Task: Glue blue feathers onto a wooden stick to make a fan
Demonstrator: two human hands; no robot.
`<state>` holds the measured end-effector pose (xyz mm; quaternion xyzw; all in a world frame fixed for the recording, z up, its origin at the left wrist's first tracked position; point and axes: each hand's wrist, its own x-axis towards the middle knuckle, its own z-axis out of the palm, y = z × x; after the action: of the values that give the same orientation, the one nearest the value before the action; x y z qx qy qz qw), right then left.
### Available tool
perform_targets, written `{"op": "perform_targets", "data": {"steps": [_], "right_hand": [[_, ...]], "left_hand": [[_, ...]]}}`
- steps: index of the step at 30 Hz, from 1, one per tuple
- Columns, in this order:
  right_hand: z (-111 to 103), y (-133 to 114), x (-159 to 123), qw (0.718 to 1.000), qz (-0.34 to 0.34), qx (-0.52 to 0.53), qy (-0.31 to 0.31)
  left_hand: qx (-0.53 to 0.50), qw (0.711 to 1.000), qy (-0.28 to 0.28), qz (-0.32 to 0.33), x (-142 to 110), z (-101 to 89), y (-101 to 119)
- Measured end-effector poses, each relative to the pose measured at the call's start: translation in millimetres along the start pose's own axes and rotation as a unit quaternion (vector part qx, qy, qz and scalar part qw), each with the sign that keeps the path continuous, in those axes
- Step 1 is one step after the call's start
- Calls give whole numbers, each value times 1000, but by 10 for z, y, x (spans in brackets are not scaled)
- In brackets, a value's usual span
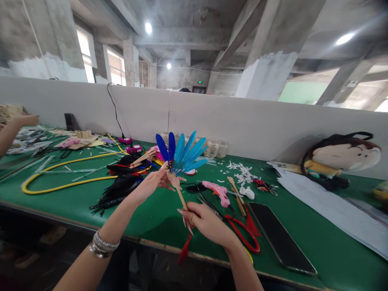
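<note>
A small fan of blue and turquoise feathers [182,153] is fixed on a thin wooden stick [181,196], held upright over the green table [75,202]. My left hand [151,184] pinches the base of the feathers where they meet the stick. My right hand [203,220] grips the lower end of the stick, and a red tassel [184,248] hangs below it. Just right of my right hand lie red-handled scissors [242,232] and a pink glue gun [220,192].
A pile of black, red and blue feathers [121,182] lies to the left beside a yellow hose [60,173]. A dark phone [280,238] and white paper sheets [327,206] are to the right, with a plush toy [342,155] against the partition. Another person's hand [21,121] shows at far left.
</note>
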<state>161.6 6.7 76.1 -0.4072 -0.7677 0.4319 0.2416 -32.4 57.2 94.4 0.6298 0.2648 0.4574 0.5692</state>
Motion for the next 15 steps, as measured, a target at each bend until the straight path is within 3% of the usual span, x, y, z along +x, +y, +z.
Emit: {"op": "perform_targets", "data": {"steps": [8, 15], "right_hand": [[19, -38, 4, 1000, 10, 26, -2], [47, -36, 26, 1000, 18, 14, -16]], "left_hand": [[18, 991, -106, -74, -179, 214, -236], [42, 997, -2, -64, -234, 414, -395]]}}
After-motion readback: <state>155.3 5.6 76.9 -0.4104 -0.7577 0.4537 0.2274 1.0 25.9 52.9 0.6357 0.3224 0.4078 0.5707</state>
